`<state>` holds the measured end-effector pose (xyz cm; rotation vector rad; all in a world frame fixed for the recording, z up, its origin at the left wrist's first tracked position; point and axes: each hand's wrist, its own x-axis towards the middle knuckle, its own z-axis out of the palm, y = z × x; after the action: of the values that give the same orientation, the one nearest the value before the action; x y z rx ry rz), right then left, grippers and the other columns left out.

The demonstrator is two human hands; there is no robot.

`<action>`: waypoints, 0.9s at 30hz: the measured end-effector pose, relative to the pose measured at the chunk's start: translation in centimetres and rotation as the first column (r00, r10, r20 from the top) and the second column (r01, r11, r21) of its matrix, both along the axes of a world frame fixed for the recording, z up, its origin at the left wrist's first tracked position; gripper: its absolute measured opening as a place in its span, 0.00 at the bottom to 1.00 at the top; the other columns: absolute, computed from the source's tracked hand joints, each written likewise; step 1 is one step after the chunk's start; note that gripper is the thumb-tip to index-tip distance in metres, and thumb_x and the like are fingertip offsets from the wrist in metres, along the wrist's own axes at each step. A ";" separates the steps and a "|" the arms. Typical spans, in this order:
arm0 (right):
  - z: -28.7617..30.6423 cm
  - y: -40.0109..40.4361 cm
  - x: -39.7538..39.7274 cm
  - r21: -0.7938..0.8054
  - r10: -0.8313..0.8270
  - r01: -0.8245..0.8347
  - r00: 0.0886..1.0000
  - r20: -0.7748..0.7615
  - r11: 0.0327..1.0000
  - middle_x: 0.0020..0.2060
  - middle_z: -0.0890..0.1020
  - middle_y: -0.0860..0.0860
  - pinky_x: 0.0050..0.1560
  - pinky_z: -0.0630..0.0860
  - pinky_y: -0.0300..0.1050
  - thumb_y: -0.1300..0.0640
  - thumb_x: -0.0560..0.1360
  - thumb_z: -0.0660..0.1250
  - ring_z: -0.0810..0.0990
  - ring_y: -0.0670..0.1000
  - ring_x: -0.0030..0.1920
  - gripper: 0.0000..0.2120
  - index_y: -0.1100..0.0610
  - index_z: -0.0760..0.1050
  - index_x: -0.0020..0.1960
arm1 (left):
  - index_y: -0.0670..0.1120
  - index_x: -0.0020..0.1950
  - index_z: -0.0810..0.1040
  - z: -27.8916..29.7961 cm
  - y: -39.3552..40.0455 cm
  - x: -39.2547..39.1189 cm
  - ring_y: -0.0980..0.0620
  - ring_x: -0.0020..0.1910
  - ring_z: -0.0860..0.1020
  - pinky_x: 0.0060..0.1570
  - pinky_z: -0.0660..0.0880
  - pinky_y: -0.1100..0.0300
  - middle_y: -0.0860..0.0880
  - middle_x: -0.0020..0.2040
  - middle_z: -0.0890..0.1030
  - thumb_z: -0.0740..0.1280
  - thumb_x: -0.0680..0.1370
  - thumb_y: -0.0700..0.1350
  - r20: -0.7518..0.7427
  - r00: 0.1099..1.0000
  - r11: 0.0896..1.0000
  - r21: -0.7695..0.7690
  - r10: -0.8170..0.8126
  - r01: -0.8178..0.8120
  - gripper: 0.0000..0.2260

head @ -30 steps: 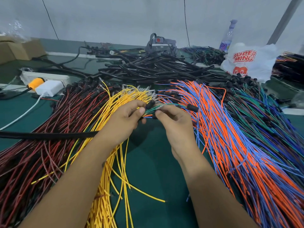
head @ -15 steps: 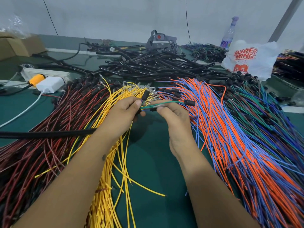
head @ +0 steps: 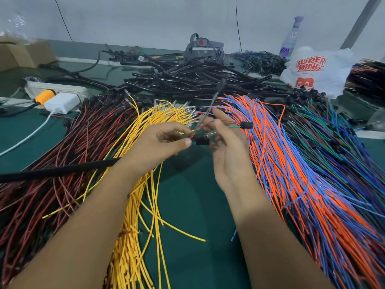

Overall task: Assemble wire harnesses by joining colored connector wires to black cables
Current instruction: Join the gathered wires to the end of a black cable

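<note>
— What have you got in your hands just now?

— My left hand (head: 164, 140) pinches a small black connector (head: 201, 140) at thumb and forefinger, over the green worktop (head: 187, 205) in the middle of the scene. My right hand (head: 227, 142) has its fingers curled round thin green and red wires (head: 203, 119) beside that connector. One wire runs up to a second black plug (head: 222, 83) that stands blurred above the pile; another runs right to a third plug (head: 246, 125).

— How do those bits handle?

— I judge them very light and limp. The wires bend under their own weight and will whip about, so I take them close to the plug, not along the length. The connector is hard plastic, small and a bit slippery; a fingertip pinch on its body suits it. I can't tell whether its halves are mated yet; my fingers hide the joint.

— And the black cables?

— The black cable pile (head: 198, 80) lies at the far side, well apart from my hands. They look stiffer and thicker. The yellow wires (head: 133, 205) lie to the near left, the orange and blue wires (head: 302, 174) to the right.

— Anything fragile?

— The bare metal tips, I think. I'd avoid bending them.
</note>
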<state>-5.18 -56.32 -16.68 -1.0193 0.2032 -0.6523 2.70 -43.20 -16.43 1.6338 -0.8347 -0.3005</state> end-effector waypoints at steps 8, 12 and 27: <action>-0.1 -0.8 -0.3 -0.003 0.058 -0.058 0.998 0.020 0.998 0.40 0.79 0.50 0.47 0.72 0.42 0.67 0.76 0.64 0.78 0.47 0.41 0.09 0.54 0.76 0.52 | 0.54 0.45 0.83 -0.8 -0.1 0.2 0.54 0.47 0.79 0.49 0.75 0.53 0.57 0.43 0.82 0.73 0.73 0.42 0.408 0.903 0.978 0.097 0.133 -0.187 0.07; -0.3 -0.7 0.1 -0.023 -0.008 0.008 1.000 0.004 1.000 0.38 0.80 0.50 0.45 0.76 0.37 0.71 0.75 0.65 0.78 0.47 0.39 0.10 0.58 0.76 0.50 | 0.60 0.50 0.78 -0.8 0.0 0.0 0.55 0.47 0.76 0.47 0.75 0.50 0.59 0.45 0.79 0.73 0.73 0.47 0.575 0.794 0.943 0.113 0.196 -0.314 0.10; -1.3 -0.8 0.5 -0.568 -0.323 0.182 0.933 -0.157 0.802 0.27 0.71 0.51 0.32 0.64 0.43 0.53 0.77 0.69 0.66 0.46 0.30 0.17 0.62 0.77 0.34 | 0.55 0.49 0.85 -0.9 0.3 0.3 0.57 0.48 0.78 0.47 0.74 0.55 0.59 0.46 0.82 0.74 0.69 0.56 0.564 0.750 0.873 0.099 0.346 -0.478 0.11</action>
<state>-4.69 -57.12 -17.96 -1.6536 0.3938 -0.8546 3.02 -42.93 -17.31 2.1246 -0.8264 0.4143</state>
